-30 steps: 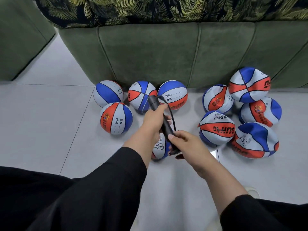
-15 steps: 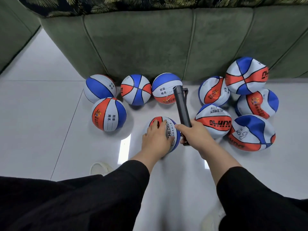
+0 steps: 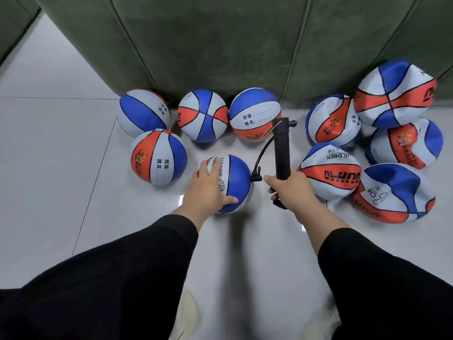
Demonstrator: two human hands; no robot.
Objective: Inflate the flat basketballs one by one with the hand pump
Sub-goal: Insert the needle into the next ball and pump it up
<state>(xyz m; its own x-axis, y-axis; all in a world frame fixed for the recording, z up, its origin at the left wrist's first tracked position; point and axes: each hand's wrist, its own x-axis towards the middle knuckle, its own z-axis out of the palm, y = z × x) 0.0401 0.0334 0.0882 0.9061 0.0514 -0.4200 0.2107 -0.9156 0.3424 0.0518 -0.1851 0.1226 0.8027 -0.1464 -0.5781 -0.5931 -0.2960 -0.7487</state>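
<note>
A blue, white and red basketball [image 3: 235, 182] sits on the floor in front of me. My left hand [image 3: 208, 190] lies on its top and left side, fingers spread over it. My right hand [image 3: 291, 190] grips the lower end of a black hand pump [image 3: 282, 148], which points away from me. The pump's thin black hose [image 3: 262, 153] curves down to the ball's right side, where its tip meets the ball. Several crumpled, flat balls [image 3: 394, 192] lie in a heap to the right. Round, full balls [image 3: 159, 157] stand to the left and behind.
A green sofa [image 3: 220, 45] stands right behind the balls. The floor is pale glossy tile [image 3: 49, 168]. My black sleeves and legs fill the lower part of the view. A light-coloured shoe [image 3: 191, 305] shows between them.
The ball under my left hand has rolled, its blue panel now facing right. The pump has shifted right and the hose now reaches the ball's side. The camera has come closer.
</note>
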